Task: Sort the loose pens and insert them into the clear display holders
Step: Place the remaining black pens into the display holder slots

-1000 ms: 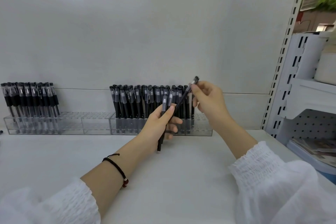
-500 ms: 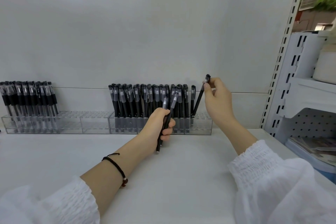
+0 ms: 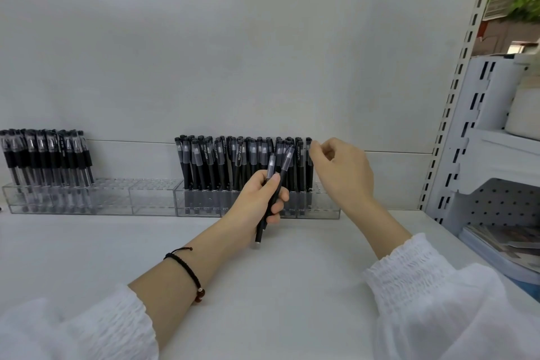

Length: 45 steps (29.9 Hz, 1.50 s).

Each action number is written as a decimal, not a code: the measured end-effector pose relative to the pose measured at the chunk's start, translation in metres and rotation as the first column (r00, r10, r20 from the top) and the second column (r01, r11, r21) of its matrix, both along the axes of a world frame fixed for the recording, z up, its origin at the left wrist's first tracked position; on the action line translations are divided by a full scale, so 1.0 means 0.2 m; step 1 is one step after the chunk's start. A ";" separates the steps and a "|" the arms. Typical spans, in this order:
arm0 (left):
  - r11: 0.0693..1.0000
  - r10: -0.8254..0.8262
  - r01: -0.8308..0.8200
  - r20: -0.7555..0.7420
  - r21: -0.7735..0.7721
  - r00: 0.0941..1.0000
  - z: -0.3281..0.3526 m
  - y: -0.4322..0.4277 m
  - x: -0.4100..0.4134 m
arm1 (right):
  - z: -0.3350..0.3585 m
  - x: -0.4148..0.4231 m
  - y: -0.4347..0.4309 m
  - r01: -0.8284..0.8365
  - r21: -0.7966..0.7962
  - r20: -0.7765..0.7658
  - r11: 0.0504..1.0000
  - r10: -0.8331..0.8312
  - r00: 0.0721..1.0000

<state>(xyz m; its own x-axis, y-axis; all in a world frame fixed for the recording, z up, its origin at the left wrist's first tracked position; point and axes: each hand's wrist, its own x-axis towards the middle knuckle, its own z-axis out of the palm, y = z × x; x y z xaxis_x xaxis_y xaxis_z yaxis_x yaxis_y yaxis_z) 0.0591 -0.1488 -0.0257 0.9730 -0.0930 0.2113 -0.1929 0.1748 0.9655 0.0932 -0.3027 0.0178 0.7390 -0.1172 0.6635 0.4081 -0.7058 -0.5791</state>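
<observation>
My left hand grips two black pens with clear caps, tips down just above the white shelf. Behind it, a clear display holder is packed with several upright black pens. The rightmost pen stands upright in that holder. My right hand hovers at its cap, fingers loosely curled, fingertips touching or just beside it and the thumb apart from it. A second clear holder to the left carries several clear-barrel pens at its left end.
The white shelf surface lies in front of the holders, against a white back panel. A slotted upright bounds the shelf on the right. Beyond it stand white racks and a stack of booklets.
My right hand took one pen from the left hand's bundle, carried it right and stood it in the holder's right end. Its grip has loosened. My left hand stayed put with two pens.
</observation>
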 end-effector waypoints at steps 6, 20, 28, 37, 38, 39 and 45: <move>1.000 -0.016 0.017 0.056 -0.019 0.998 0.00 0.00 -0.02 | 0.01 -0.03 0.04 -0.486 0.291 -0.110 0.824 0.534 0.838; 0.994 0.062 -0.063 0.009 0.090 0.998 -0.03 0.00 0.00 | 0.06 -0.01 -0.01 -0.416 0.639 -0.066 0.647 0.585 0.808; 0.954 0.185 -0.180 0.001 0.240 0.983 -0.06 0.02 0.03 | 0.07 0.05 -0.10 -0.321 0.509 0.124 0.798 0.301 0.946; 0.955 0.213 -0.196 -0.055 0.223 0.976 -0.05 0.01 0.05 | 0.02 0.08 -0.08 -0.250 0.276 0.115 0.928 0.227 0.967; 0.959 0.202 -0.186 -0.057 0.213 0.978 -0.05 0.01 0.04 | 0.01 0.09 -0.08 -0.226 0.214 0.079 0.950 0.214 0.974; 0.963 0.191 -0.176 -0.054 0.203 0.980 -0.05 0.01 0.04 | -0.01 0.09 -0.08 -0.212 0.147 0.033 0.966 0.210 0.977; 0.991 0.070 -0.067 -0.022 0.117 0.997 -0.04 -0.01 0.02 | -0.02 0.06 -0.09 -0.042 -0.052 -0.101 0.998 0.036 0.994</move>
